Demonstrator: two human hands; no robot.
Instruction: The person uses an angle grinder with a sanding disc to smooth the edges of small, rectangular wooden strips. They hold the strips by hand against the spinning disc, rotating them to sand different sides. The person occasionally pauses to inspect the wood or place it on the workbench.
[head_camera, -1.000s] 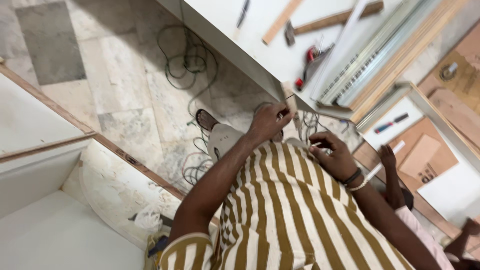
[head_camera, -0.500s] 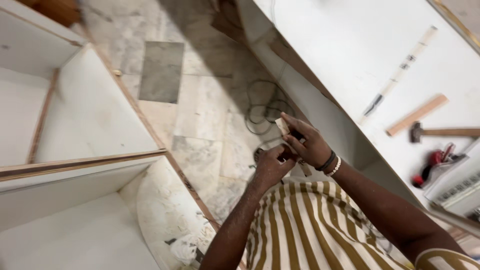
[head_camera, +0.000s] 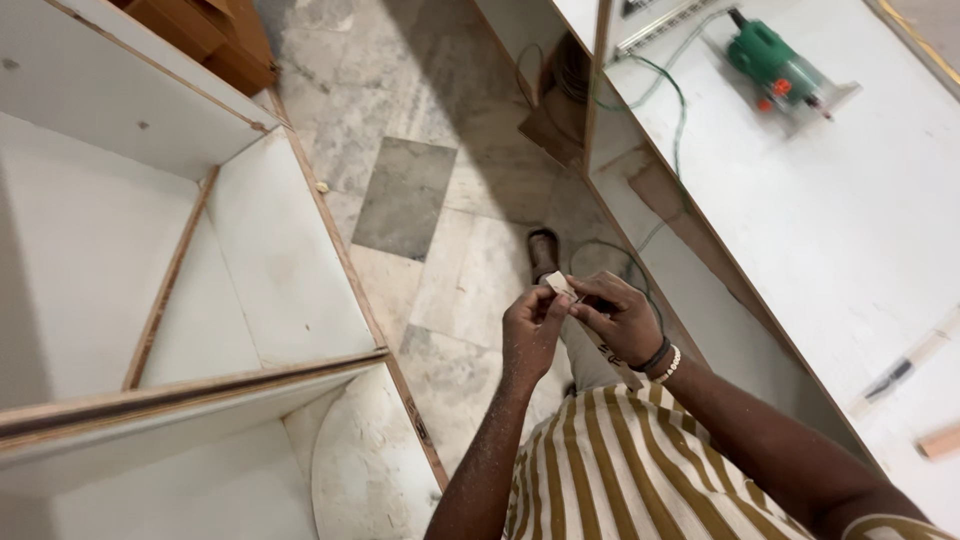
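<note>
My left hand (head_camera: 530, 328) and my right hand (head_camera: 618, 318) meet in front of my striped shirt, above the marble floor. Between their fingertips they pinch a small pale folded piece (head_camera: 560, 286), paper or tape by its look; I cannot tell which. A strip hangs down from it along my right wrist, which wears a dark band and a bead bracelet. My foot in a dark sandal (head_camera: 542, 250) shows just beyond the hands.
A white cabinet carcass with wood-edged panels (head_camera: 250, 250) lies open at the left. A white board worktop (head_camera: 820, 220) runs along the right, carrying a green power tool (head_camera: 775, 65) with its cable, a pencil-like tool and a wood block. Cables coil on the floor.
My view has swung left and forward along the worktop, so the green power tool now shows. Both hands stay together on the small piece, which has shifted little.
</note>
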